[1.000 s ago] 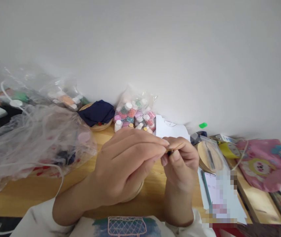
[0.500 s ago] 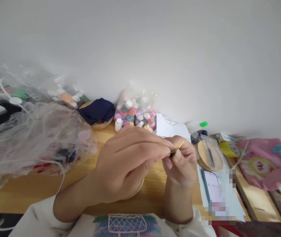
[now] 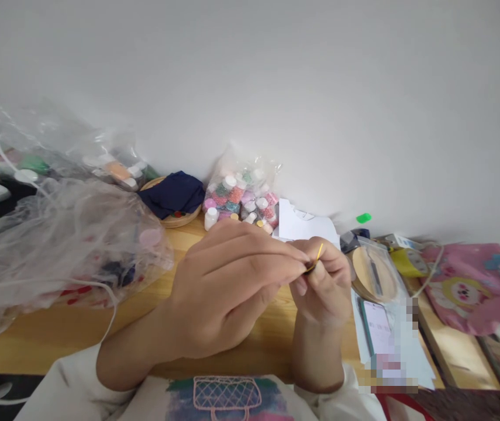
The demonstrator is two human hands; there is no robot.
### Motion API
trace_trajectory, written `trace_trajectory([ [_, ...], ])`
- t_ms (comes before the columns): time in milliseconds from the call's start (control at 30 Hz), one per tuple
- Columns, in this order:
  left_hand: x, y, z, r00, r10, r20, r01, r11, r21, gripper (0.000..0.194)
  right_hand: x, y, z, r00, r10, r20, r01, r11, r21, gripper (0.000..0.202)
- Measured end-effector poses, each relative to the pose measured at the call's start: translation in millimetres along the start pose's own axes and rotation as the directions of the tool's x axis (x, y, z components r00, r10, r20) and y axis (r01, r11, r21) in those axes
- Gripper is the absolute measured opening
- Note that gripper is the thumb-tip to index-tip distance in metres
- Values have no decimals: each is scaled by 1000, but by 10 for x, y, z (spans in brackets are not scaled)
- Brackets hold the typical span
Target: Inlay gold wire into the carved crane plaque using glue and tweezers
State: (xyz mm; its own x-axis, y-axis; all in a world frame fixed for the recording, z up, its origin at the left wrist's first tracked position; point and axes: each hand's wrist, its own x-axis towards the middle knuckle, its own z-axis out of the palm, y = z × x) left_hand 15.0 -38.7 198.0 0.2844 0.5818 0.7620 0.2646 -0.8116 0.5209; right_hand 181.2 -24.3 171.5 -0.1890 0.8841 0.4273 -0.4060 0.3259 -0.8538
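My left hand reaches across from the left, its fingers held together and the tips pinched closed. Those tips meet my right hand, whose thumb and forefinger are also pressed together. A thin yellow strand sticks up from the right hand's pinch. Right where the fingertips meet is a small dark piece, mostly covered by the fingers. I cannot make out its kind or exactly how the left fingers grip it. Both hands are raised above the wooden table.
On the left lies a crumpled clear plastic bag. Dark blue cloth rests on a round wooden hoop at the back, beside a bag of bead jars. At right are white paper, a phone and a pink bag.
The yellow strand's tip now points more steeply upward and has moved slightly left. Both hands keep nearly the same place and pinch.
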Motion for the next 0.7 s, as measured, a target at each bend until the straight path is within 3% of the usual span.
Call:
trace_trajectory([
  [300, -78, 34, 24, 1000, -23, 6, 23, 998, 64, 26, 1, 6, -33, 998, -55, 17, 54, 998, 21, 9],
  [533, -51, 28, 25, 1000, 14, -18, -14, 1000, 9, 15, 23, 36, -48, 992, -120, 38, 118, 992, 52, 12],
  [700, -38, -10, 13, 999, 37, 0, -37, 999, 25, 18, 8, 51, -68, 991, -121, 63, 119, 992, 33, 11],
])
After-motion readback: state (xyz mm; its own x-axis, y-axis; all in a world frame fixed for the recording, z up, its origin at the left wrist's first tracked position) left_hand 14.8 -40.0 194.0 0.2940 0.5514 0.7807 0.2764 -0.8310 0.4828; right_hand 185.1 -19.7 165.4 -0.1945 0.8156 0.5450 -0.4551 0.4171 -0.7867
